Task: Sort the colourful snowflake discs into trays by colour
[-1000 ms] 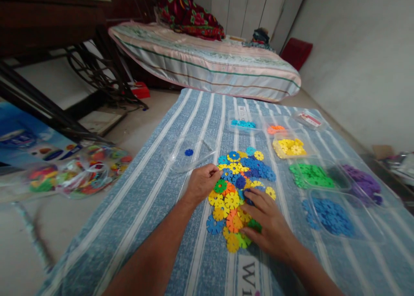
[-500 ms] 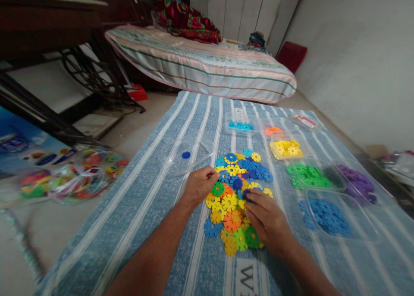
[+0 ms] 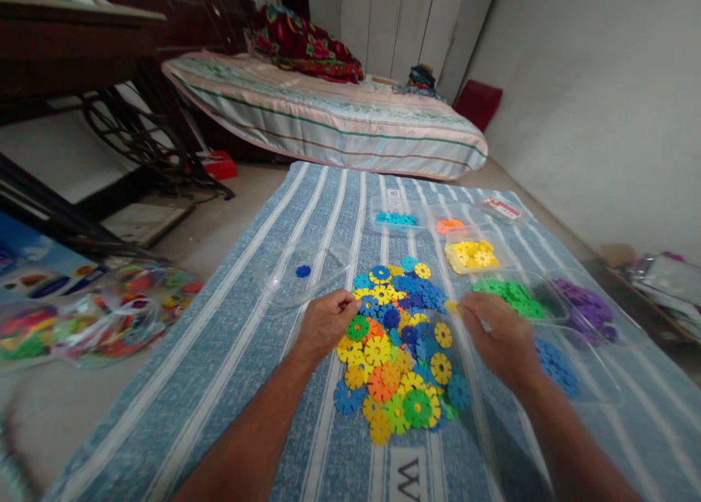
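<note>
A heap of flower-shaped plastic discs (image 3: 377,350) in yellow, blue, orange and green lies on the striped cloth (image 3: 230,385). At the heap's left edge is my left hand (image 3: 327,325), thumb and fingers pinched together; whether anything is between them is hidden. My right hand (image 3: 498,337) is raised just right of the heap, with a yellow disc (image 3: 452,308) between its fingertips. Beyond my right hand stand clear boxes of sorted discs: yellow (image 3: 472,255), green (image 3: 509,297), purple (image 3: 583,308) and blue (image 3: 557,367), the last partly covered by my wrist.
Farther back are boxes with light blue discs (image 3: 395,219) and orange discs (image 3: 450,226), plus a lidded box (image 3: 502,209). A clear tray (image 3: 282,297) at the left holds one dark blue disc (image 3: 303,271). Bags of colourful pieces (image 3: 112,319) lie on the floor.
My right hand has lifted away from the heap and moved right, carrying a yellow disc. My left hand stays at the heap's left edge. The view has shifted slightly.
</note>
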`<state>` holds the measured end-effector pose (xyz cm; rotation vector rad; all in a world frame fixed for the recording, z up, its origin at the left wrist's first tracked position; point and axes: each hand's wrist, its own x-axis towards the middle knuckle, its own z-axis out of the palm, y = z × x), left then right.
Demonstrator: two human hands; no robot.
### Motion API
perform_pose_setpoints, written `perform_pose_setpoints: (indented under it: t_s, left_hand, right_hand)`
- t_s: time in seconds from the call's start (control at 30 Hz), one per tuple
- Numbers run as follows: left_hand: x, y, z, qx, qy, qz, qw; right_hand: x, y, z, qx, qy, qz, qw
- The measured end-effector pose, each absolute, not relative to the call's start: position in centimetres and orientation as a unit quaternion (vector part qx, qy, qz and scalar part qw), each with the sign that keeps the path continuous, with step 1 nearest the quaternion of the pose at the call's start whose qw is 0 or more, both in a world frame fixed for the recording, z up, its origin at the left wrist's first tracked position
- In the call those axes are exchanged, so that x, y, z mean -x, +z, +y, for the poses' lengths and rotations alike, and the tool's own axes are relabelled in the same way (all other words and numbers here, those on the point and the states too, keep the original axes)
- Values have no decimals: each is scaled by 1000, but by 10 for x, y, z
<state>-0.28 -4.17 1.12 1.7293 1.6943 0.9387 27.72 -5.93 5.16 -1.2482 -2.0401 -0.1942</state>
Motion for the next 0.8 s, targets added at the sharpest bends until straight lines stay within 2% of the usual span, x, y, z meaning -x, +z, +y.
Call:
perform_pose_setpoints:
  t_s: [0.17,0.23,0.4,0.57,0.8]
  left_hand:
    - [3,11,-41,-636,344,635,271]
    - [4,11,-42,-636,342,635,273]
    - [3,10,-42,-637,340,635,274]
    - [3,9,-42,-638,340,633,277]
    - [3,9,-41,-641,338,631,277]
  right_hand:
    - [-311,84,-1,609,-213,-665,377]
    - [-313,86,4,627,-225,-638,387]
    - [-287,61,-38,558,-108,-724,390]
    - [-260,32,-91,483,18,-802,350]
    - [-263,6,-118,486,27,-826,283]
